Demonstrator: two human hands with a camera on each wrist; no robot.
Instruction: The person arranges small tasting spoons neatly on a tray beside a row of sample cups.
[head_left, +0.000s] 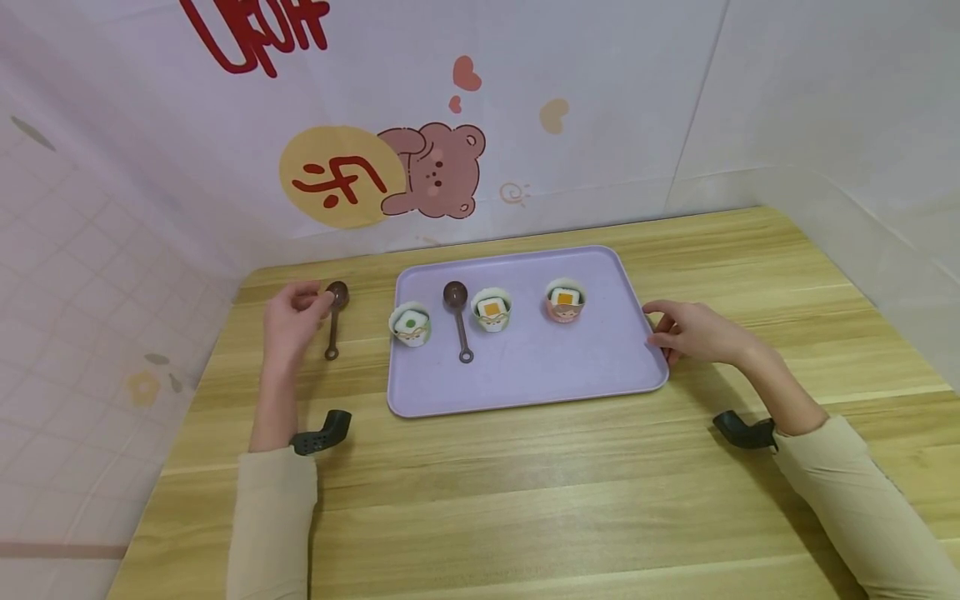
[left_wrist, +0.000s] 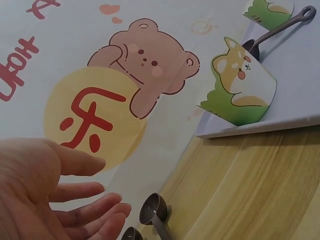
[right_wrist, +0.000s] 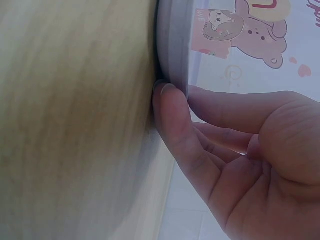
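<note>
My left hand (head_left: 291,321) hovers at the table's left side with its fingers loosely spread, beside a brown measuring scoop (head_left: 335,321). In the left wrist view nothing is between those fingers, and a second scoop (left_wrist: 132,234) shows below the first. At the right end of the lilac tray (head_left: 540,367), my right hand (head_left: 693,332) pinches the rim, thumb above and a fingertip under it. On the tray stand a dog-print paper cup (head_left: 412,333) at the left rim, another paper cup (head_left: 492,321) and a pink one (head_left: 564,312), each with a white block inside.
Another brown scoop (head_left: 460,321) lies on the tray between the two left cups. Behind the wooden table (head_left: 525,492) hangs a white backdrop (head_left: 615,108) with a printed bear, and a pale sheet (head_left: 82,333) hangs on the left.
</note>
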